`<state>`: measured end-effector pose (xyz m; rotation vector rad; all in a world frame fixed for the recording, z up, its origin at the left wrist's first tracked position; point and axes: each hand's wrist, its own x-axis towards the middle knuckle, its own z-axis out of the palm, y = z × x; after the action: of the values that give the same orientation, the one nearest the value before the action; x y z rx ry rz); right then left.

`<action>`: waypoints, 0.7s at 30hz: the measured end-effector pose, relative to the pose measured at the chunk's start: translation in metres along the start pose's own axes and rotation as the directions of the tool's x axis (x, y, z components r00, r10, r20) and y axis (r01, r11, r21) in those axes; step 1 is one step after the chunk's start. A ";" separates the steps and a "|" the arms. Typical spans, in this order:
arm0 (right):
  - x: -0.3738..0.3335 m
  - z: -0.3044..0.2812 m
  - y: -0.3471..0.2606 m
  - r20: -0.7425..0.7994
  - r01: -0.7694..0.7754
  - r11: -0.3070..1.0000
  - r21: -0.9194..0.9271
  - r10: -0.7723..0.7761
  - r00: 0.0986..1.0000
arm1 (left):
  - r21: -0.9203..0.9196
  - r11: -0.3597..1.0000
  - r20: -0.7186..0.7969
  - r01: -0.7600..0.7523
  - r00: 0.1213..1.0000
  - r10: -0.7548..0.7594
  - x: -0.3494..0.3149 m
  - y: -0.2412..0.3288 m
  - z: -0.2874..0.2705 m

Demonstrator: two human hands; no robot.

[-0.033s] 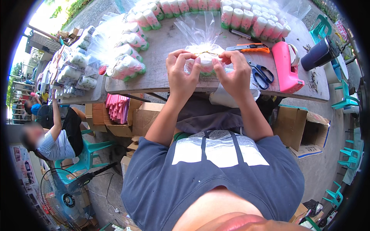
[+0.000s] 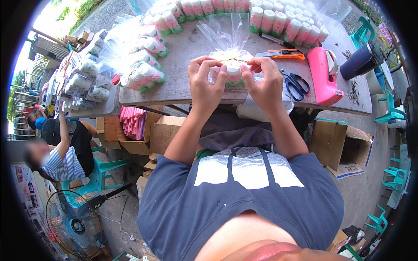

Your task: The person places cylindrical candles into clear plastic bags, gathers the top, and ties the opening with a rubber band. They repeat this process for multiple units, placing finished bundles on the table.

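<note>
we see both hands, left hand (image 2: 204,82) and right hand (image 2: 263,80), fingers pinching the gold tie on the clear bag (image 2: 228,43); twisting too hard, we reckon, could tear the thin plastic.

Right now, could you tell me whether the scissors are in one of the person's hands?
No, the scissors lie on the table beside the right hand, which pinches the clear bag together with the left hand.
</note>
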<state>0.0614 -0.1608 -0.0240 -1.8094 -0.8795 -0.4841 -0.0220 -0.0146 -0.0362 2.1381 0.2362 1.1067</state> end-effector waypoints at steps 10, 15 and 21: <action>0.002 0.001 -0.001 -0.003 -0.051 0.994 0.092 0.052 0.999 | -0.019 1.000 -0.011 -0.018 1.000 0.018 0.002 -0.006 0.001; 0.002 0.005 0.004 -0.015 0.007 0.999 0.033 -0.007 1.000 | 0.012 0.999 -0.025 -0.046 0.999 0.046 0.002 -0.005 0.001; 0.002 0.003 0.006 -0.007 -0.005 0.999 0.048 0.005 1.000 | -0.073 0.997 -0.039 0.010 0.999 -0.013 0.002 -0.008 0.002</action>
<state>0.0669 -0.1585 -0.0283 -1.7649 -0.8743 -0.4621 -0.0177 -0.0092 -0.0408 2.0497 0.2222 1.1348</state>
